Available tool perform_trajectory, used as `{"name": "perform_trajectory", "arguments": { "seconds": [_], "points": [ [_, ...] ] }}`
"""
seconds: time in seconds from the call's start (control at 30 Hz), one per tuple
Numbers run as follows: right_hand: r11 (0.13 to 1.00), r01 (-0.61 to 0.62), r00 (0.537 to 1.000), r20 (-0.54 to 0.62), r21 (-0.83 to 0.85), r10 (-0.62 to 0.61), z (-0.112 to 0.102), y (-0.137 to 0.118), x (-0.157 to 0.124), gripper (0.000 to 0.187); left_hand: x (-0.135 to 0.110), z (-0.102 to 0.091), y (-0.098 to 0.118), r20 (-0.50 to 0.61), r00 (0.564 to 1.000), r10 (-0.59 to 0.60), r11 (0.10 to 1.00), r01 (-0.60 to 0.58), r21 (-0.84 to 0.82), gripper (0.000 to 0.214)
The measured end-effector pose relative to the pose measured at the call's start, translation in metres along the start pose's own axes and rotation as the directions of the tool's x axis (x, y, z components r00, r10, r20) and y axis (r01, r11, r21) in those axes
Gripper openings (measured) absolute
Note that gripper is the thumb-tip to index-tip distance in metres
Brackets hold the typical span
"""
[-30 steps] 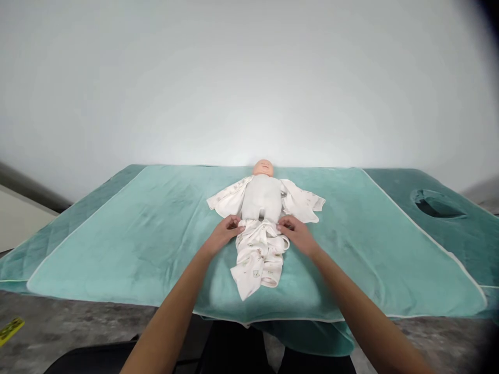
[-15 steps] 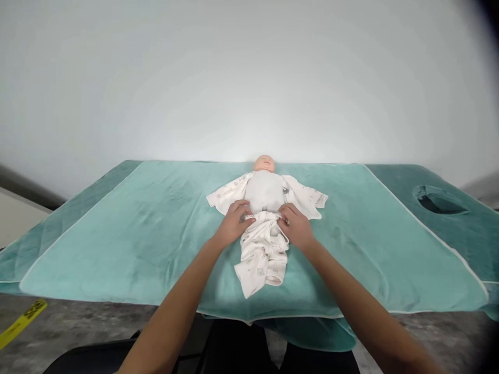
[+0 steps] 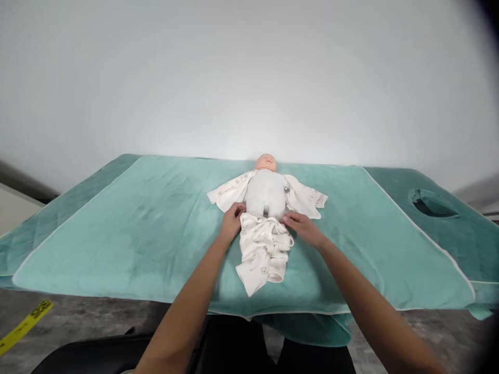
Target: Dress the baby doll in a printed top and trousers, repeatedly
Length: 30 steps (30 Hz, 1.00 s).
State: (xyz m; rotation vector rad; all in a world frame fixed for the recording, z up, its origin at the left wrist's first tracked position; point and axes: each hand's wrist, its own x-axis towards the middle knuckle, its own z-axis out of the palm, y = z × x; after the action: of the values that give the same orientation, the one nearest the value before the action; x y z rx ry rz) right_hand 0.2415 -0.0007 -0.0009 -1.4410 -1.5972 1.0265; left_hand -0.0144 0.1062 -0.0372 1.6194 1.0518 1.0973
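Note:
A baby doll [image 3: 265, 192] lies on its back, head toward the wall, its pale grey torso showing. An open white printed baby jacket [image 3: 306, 197] is spread out on both sides beneath it. Bunched white printed baby pants [image 3: 257, 241] cover the doll's lower part, the legs crumpled toward me. My left hand [image 3: 232, 222] is closed at the left side of the waistband, fingertips partly hidden by the doll's side. At the right end of the waistband, my right hand [image 3: 304, 228] pinches the cloth between thumb and fingers.
A light green sheet [image 3: 128, 234] covers a massage table, with a face hole [image 3: 434, 203] at the right. Behind it rises a white wall [image 3: 249, 78]. A black chair [image 3: 89, 356] stands at lower left, near yellow tape [image 3: 25, 327] on the floor.
Both hands have moved outward to the sides of the waistband. The waistband sits lower, and more of the doll's lower torso, with a dark slot, shows. The view has shifted slightly.

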Motion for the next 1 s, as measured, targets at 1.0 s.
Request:
{"name": "perform_trajectory", "arguments": {
  "seconds": [1.0],
  "points": [
    [0.753, 0.221, 0.897, -0.174, -0.619, -0.406, 0.031, -0.004, 0.049, 0.050, -0.024, -0.017, 0.002, 0.316, 0.932, 0.177, 0.984, -0.164, -0.066, 0.030]
  ]
}}
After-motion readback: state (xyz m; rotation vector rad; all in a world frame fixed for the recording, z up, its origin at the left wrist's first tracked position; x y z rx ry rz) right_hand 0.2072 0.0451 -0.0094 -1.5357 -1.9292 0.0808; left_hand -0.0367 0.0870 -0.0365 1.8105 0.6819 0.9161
